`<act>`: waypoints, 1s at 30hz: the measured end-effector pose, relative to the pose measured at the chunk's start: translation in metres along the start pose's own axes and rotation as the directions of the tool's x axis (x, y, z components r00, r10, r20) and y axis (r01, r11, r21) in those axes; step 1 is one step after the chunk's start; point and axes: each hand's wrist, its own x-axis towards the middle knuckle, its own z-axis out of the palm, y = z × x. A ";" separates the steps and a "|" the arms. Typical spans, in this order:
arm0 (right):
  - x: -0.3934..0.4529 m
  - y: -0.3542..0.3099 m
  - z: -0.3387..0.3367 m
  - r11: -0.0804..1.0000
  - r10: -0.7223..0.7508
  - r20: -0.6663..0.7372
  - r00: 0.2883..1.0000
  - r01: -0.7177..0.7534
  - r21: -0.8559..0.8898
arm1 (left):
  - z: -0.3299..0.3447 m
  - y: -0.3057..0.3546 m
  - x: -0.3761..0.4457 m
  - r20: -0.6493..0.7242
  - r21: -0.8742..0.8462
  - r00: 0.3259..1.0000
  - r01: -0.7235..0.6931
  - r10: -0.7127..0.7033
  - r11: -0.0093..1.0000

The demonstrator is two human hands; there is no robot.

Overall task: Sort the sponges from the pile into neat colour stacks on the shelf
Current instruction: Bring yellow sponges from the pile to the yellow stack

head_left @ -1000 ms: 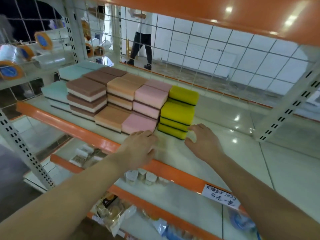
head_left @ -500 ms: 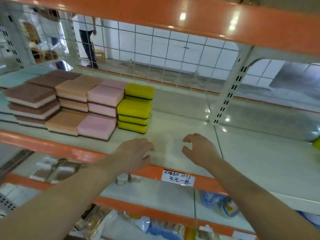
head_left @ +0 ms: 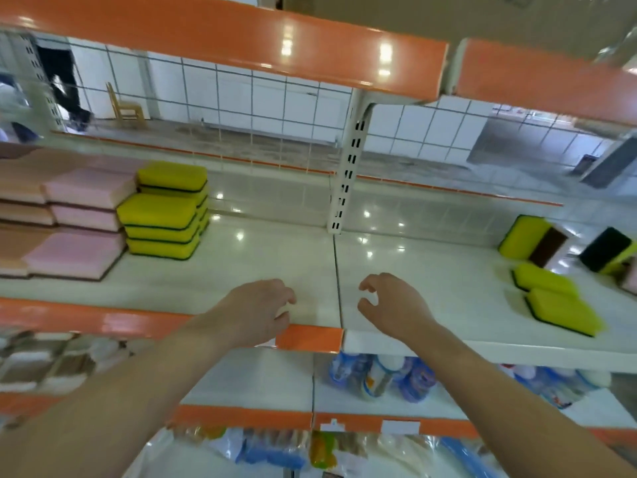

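Bare, loosely curled left hand (head_left: 256, 310) and right hand (head_left: 389, 305) hold nothing, hovering palms-down over the glossy white shelf (head_left: 310, 263)

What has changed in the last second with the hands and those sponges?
Both hands have come away from the yellow stack, where they rested a second ago, and now hover, holding nothing, over the bare shelf: left hand, right hand. The view has swung right, bringing loose yellow sponges into sight. The yellow and pink stacks stayed as they were.
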 end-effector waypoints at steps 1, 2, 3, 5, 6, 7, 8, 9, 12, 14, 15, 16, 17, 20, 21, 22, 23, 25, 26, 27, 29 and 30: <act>-0.005 0.009 -0.002 1.000 0.010 -0.001 1.000 -0.010 0.000 | 0.002 0.009 0.003 0.001 -0.006 1.000 -0.013 0.013 1.000; -0.011 0.018 -0.004 1.000 0.020 -0.003 1.000 -0.020 -0.002 | 0.005 0.017 0.007 0.003 -0.010 1.000 -0.027 0.027 1.000; -0.016 0.026 -0.006 0.999 0.032 -0.007 0.999 -0.032 -0.004 | 0.009 0.025 0.010 0.008 -0.011 0.999 -0.042 0.042 0.999; -0.028 0.043 -0.010 0.998 0.059 -0.023 0.998 -0.059 -0.008 | 0.015 0.039 0.016 0.017 -0.009 0.997 -0.074 0.074 0.997; -0.034 0.051 -0.012 0.997 0.070 -0.032 0.997 -0.070 -0.009 | 0.017 0.046 0.020 0.016 -0.009 0.996 -0.088 0.089 0.996; -0.040 0.059 -0.013 0.997 0.081 -0.038 0.996 -0.082 -0.008 | 0.019 0.053 0.024 0.015 -0.011 0.995 -0.101 0.101 0.995; -0.046 0.067 -0.015 0.995 0.096 -0.043 0.994 -0.096 -0.008 | 0.020 0.060 0.029 0.014 -0.015 0.993 -0.115 0.115 0.993; -0.051 0.074 -0.016 0.994 0.112 -0.047 0.993 -0.113 -0.011 | 0.022 0.068 0.033 0.014 -0.020 0.991 -0.131 0.132 0.991; -0.066 0.095 -0.020 0.983 0.178 -0.051 0.983 -0.180 -0.034 | 0.028 0.089 0.044 0.024 -0.022 0.983 -0.181 0.182 0.983; -0.074 0.106 -0.023 0.972 0.229 -0.045 0.972 -0.231 -0.041 | 0.032 0.102 0.051 0.041 -0.029 0.977 -0.207 0.209 0.978; -0.077 0.110 -0.024 0.966 0.254 -0.042 0.966 -0.256 -0.043 | 0.034 0.107 0.055 0.051 -0.030 0.973 -0.224 0.225 0.974; -0.081 0.115 -0.026 0.959 0.278 -0.041 0.960 -0.279 -0.047 | 0.035 0.112 0.059 0.062 -0.030 0.968 -0.242 0.244 0.970; -0.084 0.119 -0.027 0.952 0.299 -0.041 0.953 -0.301 -0.051 | 0.037 0.117 0.063 0.073 -0.031 0.962 -0.260 0.262 0.965; -0.092 0.130 -0.030 0.931 0.357 -0.048 0.933 -0.360 -0.055 | 0.042 0.129 0.074 0.102 -0.032 0.942 -0.320 0.321 0.947; -0.094 0.134 -0.031 0.924 0.376 -0.050 0.925 -0.379 -0.050 | 0.043 0.132 0.078 0.113 -0.026 0.934 -0.339 0.340 0.940; -0.096 0.136 -0.032 0.917 0.395 -0.054 0.917 -0.397 -0.045 | 0.044 0.135 0.082 0.122 -0.020 0.925 -0.360 0.360 0.933; -0.098 0.139 -0.034 0.909 0.413 -0.061 0.909 -0.416 -0.040 | 0.045 0.137 0.086 0.129 -0.018 0.916 -0.381 0.380 0.924; -0.101 0.143 -0.037 0.891 0.450 -0.078 0.890 -0.453 -0.031 | 0.046 0.141 0.095 0.145 -0.022 0.898 -0.418 0.416 0.908; -0.102 0.144 -0.039 0.881 0.469 -0.084 0.879 -0.472 -0.028 | 0.046 0.143 0.100 0.155 -0.024 0.890 -0.431 0.430 0.902; -0.103 0.146 -0.040 0.870 0.488 -0.091 0.868 -0.492 -0.027 | 0.045 0.145 0.104 0.161 -0.025 0.882 -0.446 0.443 0.895; -0.104 0.148 -0.043 0.849 0.523 -0.111 0.845 -0.528 -0.021 | 0.045 0.148 0.113 0.158 -0.026 0.866 -0.478 0.475 0.878; -0.105 0.150 -0.044 0.839 0.538 -0.120 0.834 -0.543 -0.014 | 0.045 0.150 0.117 0.156 -0.028 0.858 -0.491 0.489 0.871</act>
